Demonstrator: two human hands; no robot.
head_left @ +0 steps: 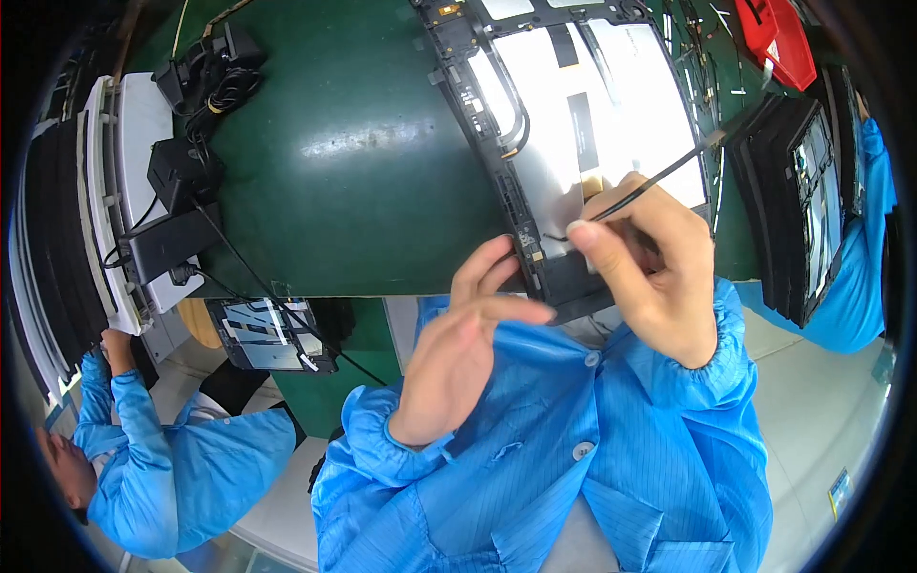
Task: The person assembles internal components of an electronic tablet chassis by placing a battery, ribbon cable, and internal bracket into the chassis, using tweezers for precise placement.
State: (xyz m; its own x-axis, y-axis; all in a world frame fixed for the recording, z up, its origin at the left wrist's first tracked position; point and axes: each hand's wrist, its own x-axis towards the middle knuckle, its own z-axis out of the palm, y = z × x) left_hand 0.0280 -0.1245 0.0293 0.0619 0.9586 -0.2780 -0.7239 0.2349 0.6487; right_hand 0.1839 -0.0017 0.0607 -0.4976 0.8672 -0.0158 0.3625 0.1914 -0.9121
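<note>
An opened flat device (pixel 544 143), perhaps a tablet or laptop body, lies at a slant before me, with silver plates and a black frame. My right hand (pixel 659 267) is above its near end, thumb and fingers pinched on a thin black cable (pixel 650 183). One end of the cable pokes out past my thumb toward the frame; the other runs up to the right, where it blurs. My left hand (pixel 463 339) is at the device's near left corner, its fingers apart, some beside the frame's edge. Whether they press on it I cannot tell.
Black power adapters with cords (pixel 181 177) lie at the left of the green table (pixel 382 191), by a stack of panels (pixel 72 229). Thin strips, a red bin (pixel 776 43) and stacked black devices (pixel 793 201) are at the right. Co-workers in blue (pixel 172 468) sit either side.
</note>
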